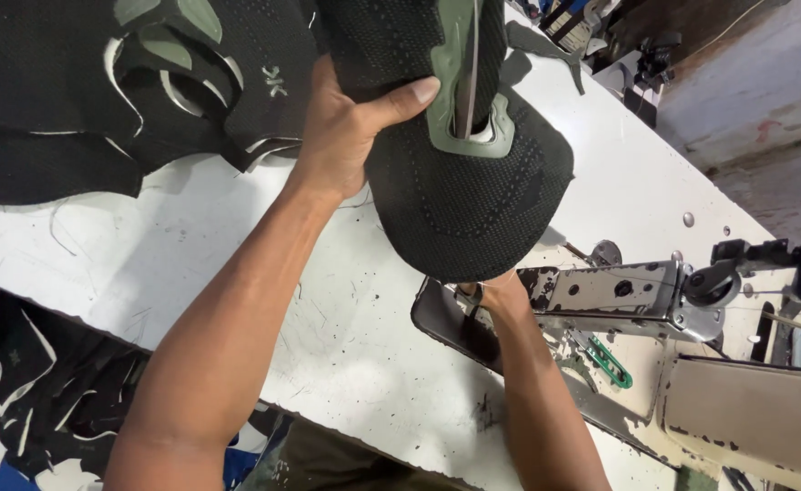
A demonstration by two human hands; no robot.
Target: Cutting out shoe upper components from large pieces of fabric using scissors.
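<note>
Your left hand (346, 127) grips a black knitted shoe upper (464, 182) by its edge, lifting it clear of the white worktop (237, 245) beside the sewing machine (628, 295). Your right hand (500, 293) sits beneath it, mostly hidden, so its grip cannot be told.

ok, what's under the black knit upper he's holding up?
Under the black knit upper, the right hand shows partly beside the sewing machine arm. Its fingers and whatever they touch are covered.
</note>
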